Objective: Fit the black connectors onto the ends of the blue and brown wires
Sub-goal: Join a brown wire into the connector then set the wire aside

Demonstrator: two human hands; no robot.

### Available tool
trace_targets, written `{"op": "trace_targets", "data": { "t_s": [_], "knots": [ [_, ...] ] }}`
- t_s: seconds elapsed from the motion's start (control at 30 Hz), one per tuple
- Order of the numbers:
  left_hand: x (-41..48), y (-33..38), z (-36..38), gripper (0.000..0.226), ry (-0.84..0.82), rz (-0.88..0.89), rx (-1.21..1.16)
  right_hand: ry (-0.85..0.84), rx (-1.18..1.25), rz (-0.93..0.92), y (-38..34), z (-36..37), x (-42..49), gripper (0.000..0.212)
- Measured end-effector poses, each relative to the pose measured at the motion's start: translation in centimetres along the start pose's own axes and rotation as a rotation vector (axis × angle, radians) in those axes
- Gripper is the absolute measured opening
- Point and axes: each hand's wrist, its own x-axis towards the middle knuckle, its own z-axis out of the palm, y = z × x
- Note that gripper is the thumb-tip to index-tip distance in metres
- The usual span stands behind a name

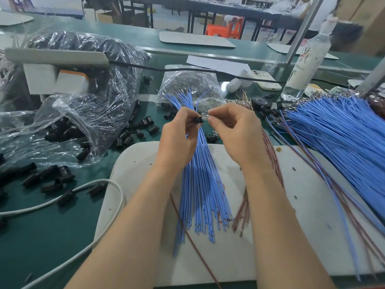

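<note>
We've got left hand [179, 138] fingers curled round blue wires [200, 184], pinching black connector [198, 120] mid-scene; right hand [235, 130] fingers pinch small clear bit [203, 117] touching it. Brown wires [273, 157] just right, on worktop [52, 236].

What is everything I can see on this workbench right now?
black connector: one, black, pinched by the left hand
small clear piece: one, clear, pinched by the right hand, at the connector
blue wires: one bundle, blue, held by the left hand, over the mat
brown wires: one bundle, brown, behind the right wrist
wire heap: one, mostly blue, far right
loose connectors: many, black, table's left side
plastic bags: at least three, clear, left and centre back
mat: one, white, under the forearms
cable: one, white, lower left
bottle: one, whitish, back right
phone: one, white, beside the bottle
table: one, green
left hand: one, bare, centre
right hand: one, bare, centre
</note>
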Motion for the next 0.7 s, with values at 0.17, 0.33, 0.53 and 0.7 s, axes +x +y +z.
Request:
{"op": "trace_targets", "data": {
  "t_s": [0.17,0.33,0.53,0.7],
  "knots": [
    [-0.05,0.11,-0.2,0.013,-0.017,-0.008,0.05,0.017,-0.091,-0.048,-0.15,0.11,-0.1,0.008],
    [-0.12,0.37,-0.32,0.016,-0.007,0.009,0.106,0.029,-0.12,-0.061,-0.16,0.1,-0.13,0.008],
    [-0.16,0.49,-0.34,0.019,-0.014,0.072,0.165,0.009,-0.167,-0.061,0.04,0.09,-0.08,0.01],
    [-0.1,0.44,-0.59,0.018,-0.047,0.186,0.239,-0.013,-0.161,-0.021,0.4,-0.41,0.18,0.01]
  ]
}}
